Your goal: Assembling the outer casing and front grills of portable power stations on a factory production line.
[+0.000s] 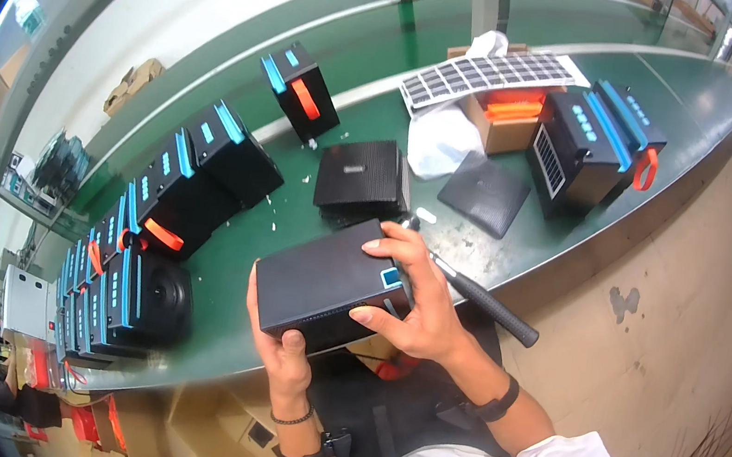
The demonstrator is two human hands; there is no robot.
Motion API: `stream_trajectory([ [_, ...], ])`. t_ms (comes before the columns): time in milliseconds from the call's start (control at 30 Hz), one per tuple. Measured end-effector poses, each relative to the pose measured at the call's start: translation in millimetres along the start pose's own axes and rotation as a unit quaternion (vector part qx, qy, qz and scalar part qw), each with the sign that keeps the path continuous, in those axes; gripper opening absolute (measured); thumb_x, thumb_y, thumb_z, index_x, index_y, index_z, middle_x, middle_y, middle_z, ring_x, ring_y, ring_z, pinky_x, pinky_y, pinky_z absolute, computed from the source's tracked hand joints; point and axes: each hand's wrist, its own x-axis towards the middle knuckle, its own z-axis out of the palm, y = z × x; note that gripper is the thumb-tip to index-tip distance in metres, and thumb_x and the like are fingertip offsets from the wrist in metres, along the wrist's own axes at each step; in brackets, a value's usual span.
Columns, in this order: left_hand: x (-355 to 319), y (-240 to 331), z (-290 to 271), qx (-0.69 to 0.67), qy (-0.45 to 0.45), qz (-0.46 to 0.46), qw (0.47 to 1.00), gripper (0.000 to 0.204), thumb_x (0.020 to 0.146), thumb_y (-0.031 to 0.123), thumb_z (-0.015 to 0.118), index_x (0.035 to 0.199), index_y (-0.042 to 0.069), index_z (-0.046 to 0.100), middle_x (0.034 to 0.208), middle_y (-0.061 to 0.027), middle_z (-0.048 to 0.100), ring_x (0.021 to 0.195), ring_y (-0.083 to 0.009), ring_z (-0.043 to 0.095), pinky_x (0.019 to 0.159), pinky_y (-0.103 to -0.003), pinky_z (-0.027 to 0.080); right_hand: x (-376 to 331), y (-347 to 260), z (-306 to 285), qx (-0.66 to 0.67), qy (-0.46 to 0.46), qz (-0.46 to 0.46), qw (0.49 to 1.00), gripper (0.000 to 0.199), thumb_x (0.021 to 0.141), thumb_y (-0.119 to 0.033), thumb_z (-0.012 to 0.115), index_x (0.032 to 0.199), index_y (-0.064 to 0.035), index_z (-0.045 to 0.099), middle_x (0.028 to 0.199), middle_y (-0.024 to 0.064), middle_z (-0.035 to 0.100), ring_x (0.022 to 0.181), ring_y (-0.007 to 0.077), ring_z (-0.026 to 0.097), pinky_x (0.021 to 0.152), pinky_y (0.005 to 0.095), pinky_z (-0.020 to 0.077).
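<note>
A black box-shaped device (pixel 317 278) with a small blue-edged rectangle near one end is held between my two hands, above the near edge of the green bench. My left hand (pixel 281 352) grips its left end, thumb on the near side. Around the right end closes my right hand (pixel 417 301), fingers on top and thumb on the near side. Just beyond the device lies a stack of black ribbed panels (pixel 356 176). A hammer-like tool with a black grip handle (pixel 499 311) lies to the right, its head partly hidden behind my right hand.
Black boxes with blue trim (pixel 161 190) crowd the bench's left side; another (pixel 301 93) stands farther back. At right are two more boxes (pixel 574 146), a carton with orange straps (pixel 514 109), a gridded sheet (pixel 490 79), a white bag (pixel 444 141) and a black square panel (pixel 485 196).
</note>
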Motion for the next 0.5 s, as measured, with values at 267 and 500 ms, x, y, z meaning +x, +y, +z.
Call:
stream_trajectory([
  [267, 5, 3, 14, 0.024, 0.065, 0.057, 0.996, 0.098, 0.095, 0.069, 0.054, 0.156, -0.004, 0.028, 0.149, -0.0148, 0.045, 0.133, -0.0264, 0.047, 0.114, -0.04, 0.035, -2, 0, 5, 0.007, -0.008, 0.048, 0.999, 0.064, 0.083, -0.026, 0.084, 0.136, -0.0082, 0.054, 0.139, 0.0265, 0.051, 0.132, 0.0405, 0.052, 0.11, 0.0427, 0.0406],
  [500, 38, 24, 31, 0.117, 0.12, 0.045, 0.985, 0.063, 0.104, 0.051, 0.053, 0.141, 0.0, 0.054, 0.124, -0.0176, 0.064, 0.113, -0.0261, 0.061, 0.101, -0.037, 0.046, 23, -8, 20, -0.056, 0.064, 0.05, 0.995, 0.056, 0.089, -0.028, 0.078, 0.133, -0.0038, 0.053, 0.119, 0.0218, 0.062, 0.107, 0.0342, 0.064, 0.093, 0.0395, 0.0499],
])
